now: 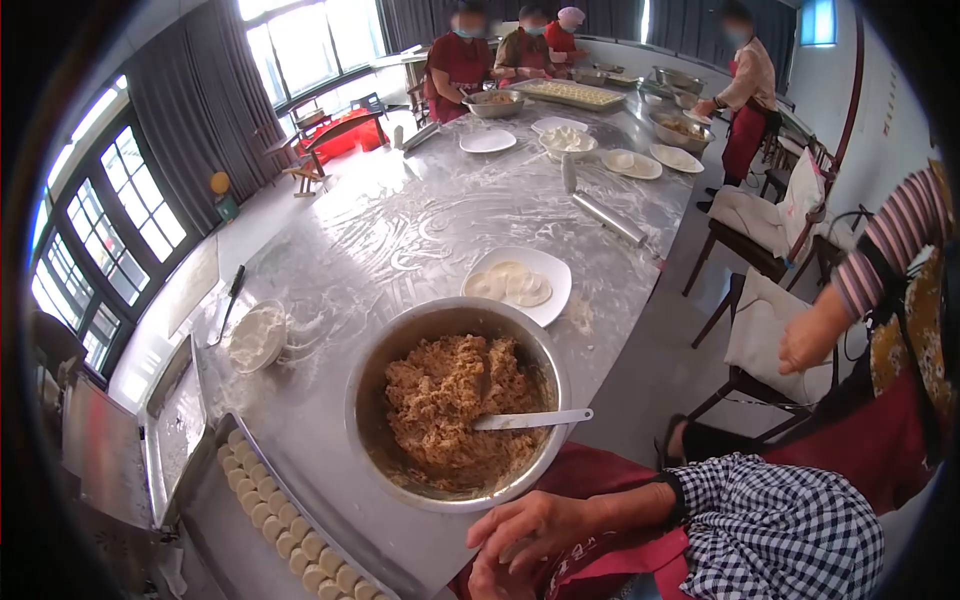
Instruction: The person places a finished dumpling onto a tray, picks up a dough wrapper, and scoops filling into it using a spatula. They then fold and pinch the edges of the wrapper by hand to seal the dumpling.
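Note:
At the bottom, my right hand (538, 522) reaches in from a black-and-white checked sleeve, its fingers curled over my left hand (495, 578). The left hand is partly cut off and partly covered. A small pale patch shows between them, too little to name. Just beyond is a large steel bowl (362, 440) of brown minced filling (440, 400), with a white-handled spatula (535, 419) stuck in it. Behind the bowl, a white plate (556, 275) carries several round dough wrappers (510, 283). A metal tray (205, 540) at lower left holds rows of pale dumplings (285, 525).
A bowl of flour (257, 338) and a dark-handled knife (236, 285) lie left. A steel rolling pin (610, 218) lies near the right edge. A co-worker's hand (810, 335) hangs beside chairs (775, 330) at right. Several people work at the far end.

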A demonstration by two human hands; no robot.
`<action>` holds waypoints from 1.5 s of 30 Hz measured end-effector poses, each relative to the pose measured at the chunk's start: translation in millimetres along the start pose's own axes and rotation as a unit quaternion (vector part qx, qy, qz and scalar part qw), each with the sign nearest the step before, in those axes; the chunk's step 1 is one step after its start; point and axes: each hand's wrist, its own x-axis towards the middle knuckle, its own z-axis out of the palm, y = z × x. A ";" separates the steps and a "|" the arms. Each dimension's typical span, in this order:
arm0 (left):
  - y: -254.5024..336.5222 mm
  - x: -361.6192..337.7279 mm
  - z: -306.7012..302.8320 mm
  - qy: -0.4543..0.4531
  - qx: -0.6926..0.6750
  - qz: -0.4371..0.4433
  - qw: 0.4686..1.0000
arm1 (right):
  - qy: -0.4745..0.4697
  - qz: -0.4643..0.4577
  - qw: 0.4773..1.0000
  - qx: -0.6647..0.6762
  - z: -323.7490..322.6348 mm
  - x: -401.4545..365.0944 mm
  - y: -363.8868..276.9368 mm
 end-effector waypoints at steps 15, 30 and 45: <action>-13.8 1.9 -10.1 0.075 -0.077 -0.096 0.990 | -0.018 -0.019 1.000 -0.018 -8.7 -9.0 8.7; 7.0 -2.2 23.2 0.011 -0.036 -0.131 0.991 | 0.023 -0.061 0.998 0.020 -11.0 -16.3 12.2; -19.8 4.0 2.9 -0.066 0.003 -0.029 0.997 | -0.008 0.019 0.998 -0.065 -12.5 -6.7 -6.2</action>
